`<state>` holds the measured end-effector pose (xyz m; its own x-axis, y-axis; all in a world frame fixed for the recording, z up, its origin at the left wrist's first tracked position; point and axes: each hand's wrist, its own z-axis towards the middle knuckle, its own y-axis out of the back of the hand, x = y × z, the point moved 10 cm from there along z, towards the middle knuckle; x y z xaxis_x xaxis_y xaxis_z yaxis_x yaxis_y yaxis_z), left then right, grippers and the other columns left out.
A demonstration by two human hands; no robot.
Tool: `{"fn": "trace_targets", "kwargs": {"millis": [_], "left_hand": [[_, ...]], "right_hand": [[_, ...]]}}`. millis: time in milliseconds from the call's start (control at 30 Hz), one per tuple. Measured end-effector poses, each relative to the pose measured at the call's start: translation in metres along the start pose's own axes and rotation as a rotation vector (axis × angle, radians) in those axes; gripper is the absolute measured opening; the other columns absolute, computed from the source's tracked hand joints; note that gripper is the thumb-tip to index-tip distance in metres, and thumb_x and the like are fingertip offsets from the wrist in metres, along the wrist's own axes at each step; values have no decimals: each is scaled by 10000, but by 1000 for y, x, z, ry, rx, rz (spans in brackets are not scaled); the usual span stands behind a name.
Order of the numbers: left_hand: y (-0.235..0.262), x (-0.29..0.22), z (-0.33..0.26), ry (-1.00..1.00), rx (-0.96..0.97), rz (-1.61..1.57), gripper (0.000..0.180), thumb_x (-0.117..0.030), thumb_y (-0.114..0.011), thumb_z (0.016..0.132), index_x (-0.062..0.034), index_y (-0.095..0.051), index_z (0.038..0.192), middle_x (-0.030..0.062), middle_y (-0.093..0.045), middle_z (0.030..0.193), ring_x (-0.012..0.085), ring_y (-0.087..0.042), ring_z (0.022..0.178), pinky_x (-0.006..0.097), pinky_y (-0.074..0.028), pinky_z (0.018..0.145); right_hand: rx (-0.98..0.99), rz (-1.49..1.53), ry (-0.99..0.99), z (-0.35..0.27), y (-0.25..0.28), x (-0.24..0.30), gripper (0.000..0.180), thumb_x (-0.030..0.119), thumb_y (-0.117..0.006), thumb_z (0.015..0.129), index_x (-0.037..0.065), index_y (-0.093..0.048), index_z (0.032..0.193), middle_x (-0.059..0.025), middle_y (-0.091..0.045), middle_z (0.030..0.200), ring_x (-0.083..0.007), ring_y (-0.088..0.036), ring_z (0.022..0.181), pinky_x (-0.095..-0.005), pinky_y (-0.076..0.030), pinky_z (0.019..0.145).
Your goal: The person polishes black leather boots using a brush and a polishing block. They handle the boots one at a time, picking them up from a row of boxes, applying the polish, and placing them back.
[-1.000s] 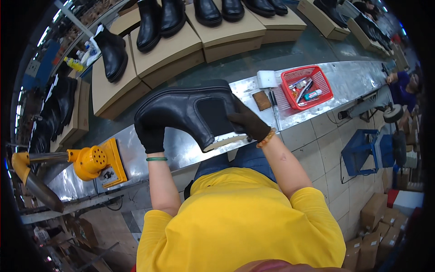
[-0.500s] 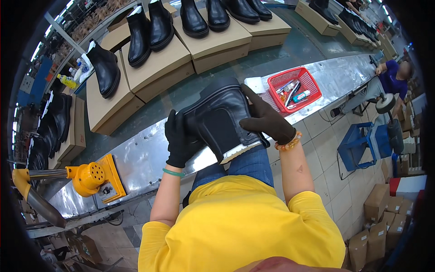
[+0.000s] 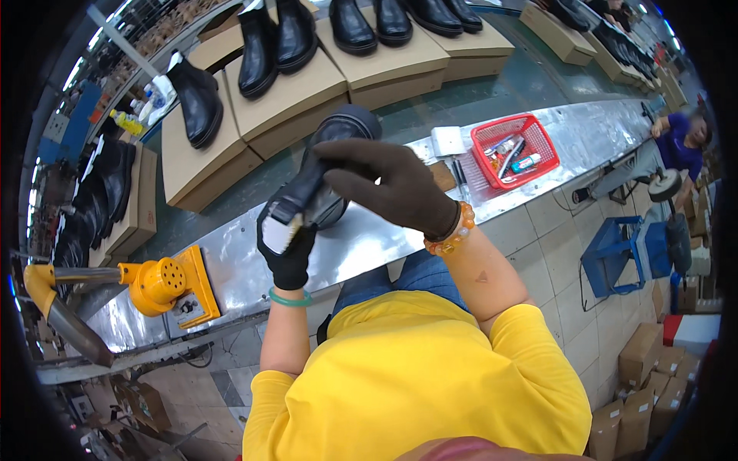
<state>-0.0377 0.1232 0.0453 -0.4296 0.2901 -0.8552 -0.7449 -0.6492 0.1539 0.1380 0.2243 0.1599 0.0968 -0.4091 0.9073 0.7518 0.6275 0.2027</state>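
Observation:
A black ankle boot [image 3: 347,127] is held up over the metal bench, its toe pointing away from me and its pale-lined opening facing back toward my left wrist. My left hand [image 3: 288,261], in a black glove, grips the boot around its shaft. My right hand [image 3: 396,184], in a brown glove, reaches across from the right. Its thumb and fingers close on the boot's upper, and the hand covers part of the boot. The exact spot under the fingertips is partly hidden.
Black boots [image 3: 278,38] stand on cardboard boxes [image 3: 296,111] behind the bench [image 3: 369,246]. On it are a red basket [image 3: 513,180] of small items, a white block [image 3: 447,140] and, at left, a yellow device [image 3: 157,294]. A person [image 3: 680,142] sits far right near a blue stand [image 3: 611,257].
The boot has turned from lying sideways to toe-away and shifted left. My right hand has moved left over it, from its far right side to its upper. The view has shifted slightly.

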Motion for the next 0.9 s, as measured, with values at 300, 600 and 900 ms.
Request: {"fn": "trace_targets", "kwargs": {"millis": [300, 600, 900], "left_hand": [[57, 66, 6, -180, 59, 456, 441, 21, -659, 767, -55, -501, 1172, 116, -587, 1124, 241, -588, 995, 348, -506, 830], [13, 103, 3, 157, 523, 436, 337, -144, -675, 826, -30, -584, 1130, 102, -618, 1097, 238, -582, 1015, 338, -473, 895], [-47, 162, -32, 474, 659, -317, 488, -169, -627, 875, -37, -456, 1312, 113, -520, 1270, 216, -501, 1154, 360, -411, 1007]], "right_hand": [[-320, -68, -18, 19, 34, -51, 282, 186, -587, 887, 14, -631, 1106, -120, -651, 1030, -152, -624, 873, -267, -490, 764], [-141, 171, 20, 34, 4, -62, 563, 281, -560, 927, 22, -364, 1387, -200, -496, 1304, -258, -471, 1216, -343, -365, 1005], [121, 331, -143, -2, -44, -68, 960, 241, -722, 804, 138, -63, 1494, -183, -465, 1313, -226, -552, 1092, -333, -491, 868]]}}
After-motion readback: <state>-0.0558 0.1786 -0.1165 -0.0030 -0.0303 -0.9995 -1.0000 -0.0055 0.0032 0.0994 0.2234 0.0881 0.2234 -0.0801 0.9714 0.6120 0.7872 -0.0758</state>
